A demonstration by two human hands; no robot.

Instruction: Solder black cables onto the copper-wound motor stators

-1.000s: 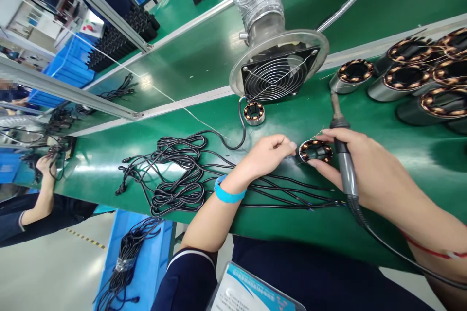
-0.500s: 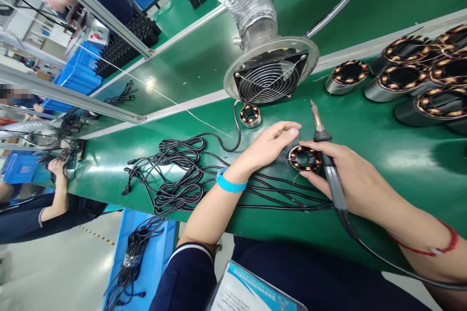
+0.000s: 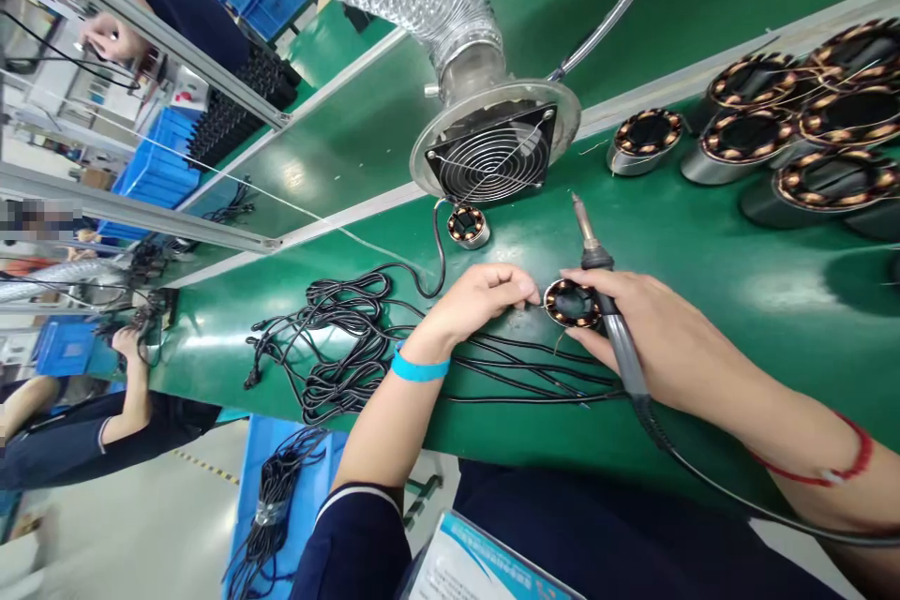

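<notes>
My right hand (image 3: 653,337) grips a motor stator (image 3: 550,302) by its edge, between thumb and fingers; copper windings ring its open centre. The same hand holds a soldering iron (image 3: 622,347), tip pointing up and away from the stator. My left hand (image 3: 485,300), with a blue band at the wrist, is closed in a pinch at the stator's left rim. A thin wire lead seems to run from the stator into its fingertips. Beneath and left of the hands lie black power cables (image 3: 344,328), several of their ends stretching under the stator.
A round fume extractor with a fan grille (image 3: 492,159) stands behind my hands; a small stator (image 3: 469,227) with a black cable sits before it. Several larger stators (image 3: 745,136) stand at right. A blue bin (image 3: 243,469) holds bundled cables. A co-worker's hand (image 3: 128,344) is far left.
My left hand has lowered, and its fingertips have closed together beside the stator's left rim. The stator and soldering iron have shifted slightly left in view, along with the whole scene.
</notes>
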